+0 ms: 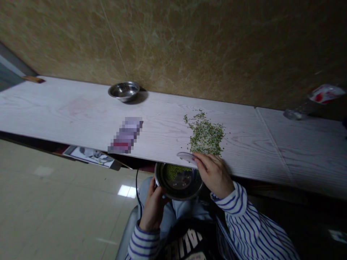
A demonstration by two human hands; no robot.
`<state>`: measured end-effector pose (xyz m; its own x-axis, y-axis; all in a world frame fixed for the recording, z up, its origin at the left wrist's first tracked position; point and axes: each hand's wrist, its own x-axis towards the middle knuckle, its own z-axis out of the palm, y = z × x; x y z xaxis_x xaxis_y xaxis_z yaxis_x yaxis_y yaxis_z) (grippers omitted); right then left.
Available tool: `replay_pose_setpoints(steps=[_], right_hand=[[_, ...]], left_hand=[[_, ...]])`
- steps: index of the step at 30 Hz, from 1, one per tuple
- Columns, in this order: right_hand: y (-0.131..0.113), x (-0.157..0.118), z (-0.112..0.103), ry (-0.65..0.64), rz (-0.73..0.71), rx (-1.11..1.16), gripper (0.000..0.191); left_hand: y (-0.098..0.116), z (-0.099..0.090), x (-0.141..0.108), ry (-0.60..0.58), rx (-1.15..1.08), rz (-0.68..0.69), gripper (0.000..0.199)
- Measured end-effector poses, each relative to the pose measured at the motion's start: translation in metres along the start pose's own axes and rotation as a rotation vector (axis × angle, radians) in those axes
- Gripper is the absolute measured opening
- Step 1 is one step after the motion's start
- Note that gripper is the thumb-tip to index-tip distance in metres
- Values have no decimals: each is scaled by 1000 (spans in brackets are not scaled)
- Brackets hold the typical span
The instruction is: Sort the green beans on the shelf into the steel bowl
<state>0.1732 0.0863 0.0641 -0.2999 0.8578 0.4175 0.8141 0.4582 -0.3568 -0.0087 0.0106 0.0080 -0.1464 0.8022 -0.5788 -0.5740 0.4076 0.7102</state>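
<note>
My left hand [154, 206] is closed on the left rim of a metal bowl [177, 196], which sits just under the table's front edge, above my lap. Green beans [173, 172], small like mung beans, are gathered at the far side inside it. More loose green beans [207, 137] lie scattered on the tabletop beyond my right hand [215, 173]. That hand pinches a thin, pale flat piece with a curved edge [185, 156], held at the table edge over the bowl; its exact kind is unclear. My right fingers partly cover the nearest beans.
An upright-rimmed small metal bowl [124, 92] stands against the wall, left of the beans. A blurred-out flat pinkish item [127, 135] lies near the front edge. At the right a clear plastic bottle [300, 110] leans to the wall. Below the table an open shelf holds a picture-covered box [93, 157].
</note>
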Motion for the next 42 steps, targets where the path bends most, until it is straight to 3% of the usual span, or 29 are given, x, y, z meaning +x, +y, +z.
replay_pose_setpoints(steps=[6, 14, 26, 42], right_hand=[[-14, -8, -4, -22, -23, 51, 22], [-10, -17, 2, 181, 290, 46, 30], [-17, -19, 9, 173, 332, -60, 29], [-4, 4, 16, 194, 364, -121, 32]], left_hand=[[3, 0, 2, 3, -16, -20, 56], [4, -1, 5, -14, -8, -24, 56], [5, -5, 6, -38, -7, -46, 54], [6, -11, 12, -36, -15, -32, 58]])
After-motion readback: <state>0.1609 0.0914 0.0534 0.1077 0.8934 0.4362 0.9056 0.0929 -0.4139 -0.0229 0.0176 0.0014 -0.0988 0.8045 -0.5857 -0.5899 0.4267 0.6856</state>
